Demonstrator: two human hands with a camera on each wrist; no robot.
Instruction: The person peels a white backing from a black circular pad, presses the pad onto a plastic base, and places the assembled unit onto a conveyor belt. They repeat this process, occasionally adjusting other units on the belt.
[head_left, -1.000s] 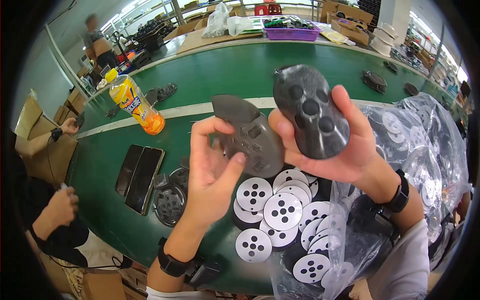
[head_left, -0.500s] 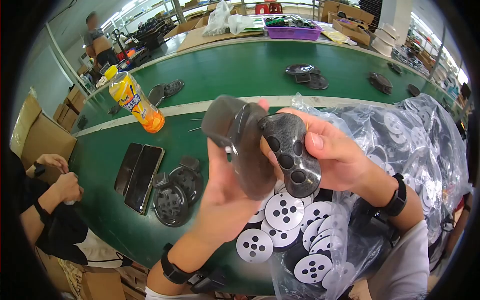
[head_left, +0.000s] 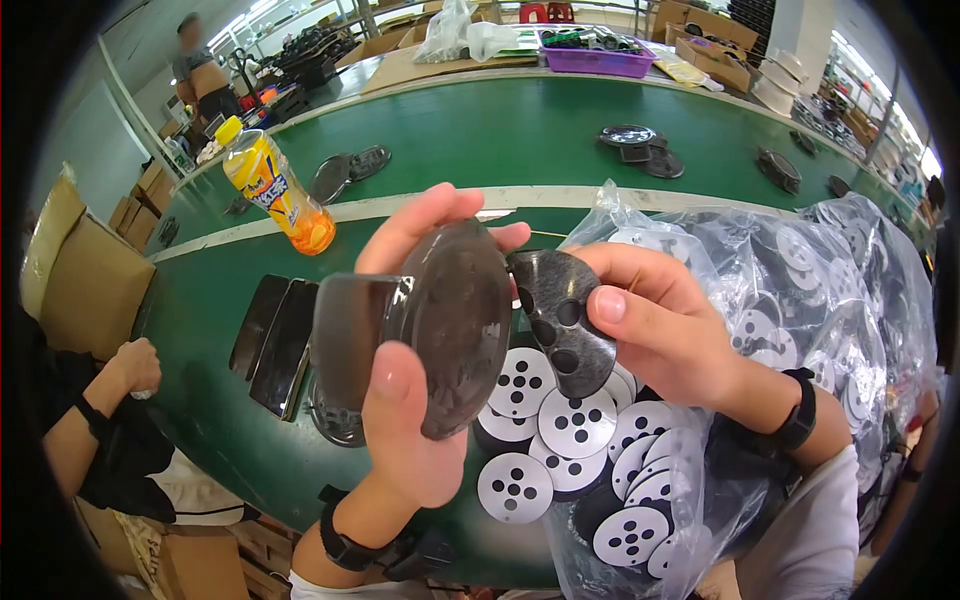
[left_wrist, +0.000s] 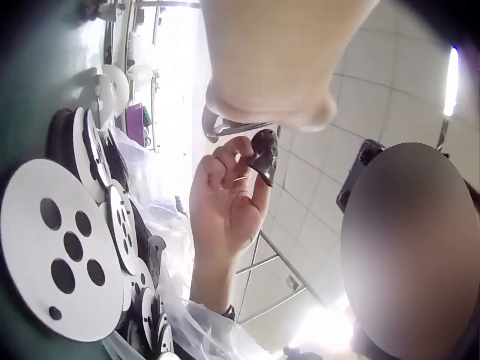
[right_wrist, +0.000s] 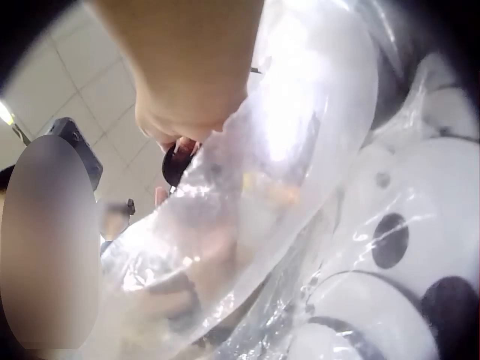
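Dark plastic piece [head_left: 458,325], grasped in left grip [head_left: 412,440], now turned smooth face to view. Dotted black sheet [head_left: 562,290], pinched in right grip [head_left: 680,335], held beside it above counter [head_left: 200,310]; both judged unjoined.

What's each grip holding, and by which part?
Left grip: smoky round part, thumb beside its tab. Right grip: dark spotted piece, pinched at its right edge, head view.
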